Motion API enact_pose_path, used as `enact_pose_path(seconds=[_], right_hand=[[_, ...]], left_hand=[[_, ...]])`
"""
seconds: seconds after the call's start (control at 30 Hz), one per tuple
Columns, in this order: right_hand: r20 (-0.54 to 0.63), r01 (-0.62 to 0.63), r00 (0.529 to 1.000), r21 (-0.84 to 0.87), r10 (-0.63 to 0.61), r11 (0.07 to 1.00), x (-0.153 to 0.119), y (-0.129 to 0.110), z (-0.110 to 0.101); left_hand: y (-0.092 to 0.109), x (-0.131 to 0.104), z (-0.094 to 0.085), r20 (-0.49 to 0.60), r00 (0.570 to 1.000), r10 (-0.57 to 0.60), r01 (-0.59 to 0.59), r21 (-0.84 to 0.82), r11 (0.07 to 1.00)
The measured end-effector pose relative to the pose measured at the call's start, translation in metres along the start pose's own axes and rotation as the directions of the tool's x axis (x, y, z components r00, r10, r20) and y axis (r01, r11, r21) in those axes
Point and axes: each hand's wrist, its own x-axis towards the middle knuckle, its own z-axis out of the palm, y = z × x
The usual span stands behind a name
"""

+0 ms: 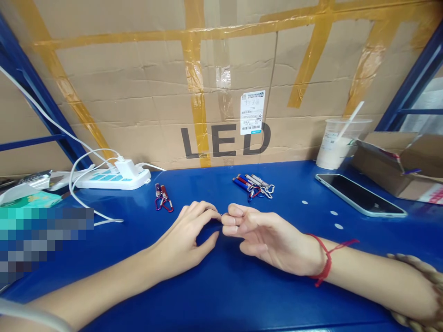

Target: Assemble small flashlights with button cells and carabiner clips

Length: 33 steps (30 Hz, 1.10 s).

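Note:
My left hand (192,233) hovers low over the blue table (221,299), palm down, fingers bent and thumb apart; nothing shows in its grasp. Facing it, my right hand (270,237) is turned palm inward, with curled fingers and the thumb held away from them. The fingertips of both hands nearly meet, and a tiny dark spot between them is too small to make out. Beyond my left hand lie two small penlights (163,197) with carabiner clips, dark purple and red. Past my right hand lies a group of several penlights (254,186) in blue, red and silver, also with clips.
At the left are a white power strip (114,177) with a plugged charger and a loose white cable (74,180). On the right are a phone (360,194), a plastic cup with a straw (337,147) and an open cardboard box (398,161). Large taped cardboard (138,92) stands behind.

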Motion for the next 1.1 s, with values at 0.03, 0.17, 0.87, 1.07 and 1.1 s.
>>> enact_pose_path(seconds=[0.03, 0.17, 0.87, 1.07, 1.1], right_hand=[[-0.018, 0.007, 1.0, -0.036, -0.007, 0.999, 0.0, 0.0, 0.0], [-0.11, 0.035, 0.992, -0.23, -0.062, 0.973, 0.002, 0.002, -0.001], [-0.15, 0.06, 0.982, -0.346, -0.118, 0.936, 0.006, 0.007, -0.009], [-0.096, 0.076, 0.988, -0.369, -0.119, 0.926, 0.005, 0.007, -0.01], [-0.09, 0.076, 0.989, -0.372, -0.118, 0.925, 0.005, 0.007, -0.01]], left_hand=[[0.0, 0.0, 0.0, 0.0, 1.0, -0.003, 0.003, -0.005, 1.0], [0.0, 0.0, 0.0, 0.004, 1.0, -0.01, 0.01, -0.022, 1.0], [-0.001, -0.001, 0.0, 0.009, 1.0, 0.003, -0.002, -0.028, 1.0], [0.0, -0.001, -0.001, 0.015, 1.0, 0.002, -0.002, -0.028, 1.0], [0.0, -0.001, -0.001, 0.016, 1.0, 0.001, -0.001, -0.028, 1.0]])
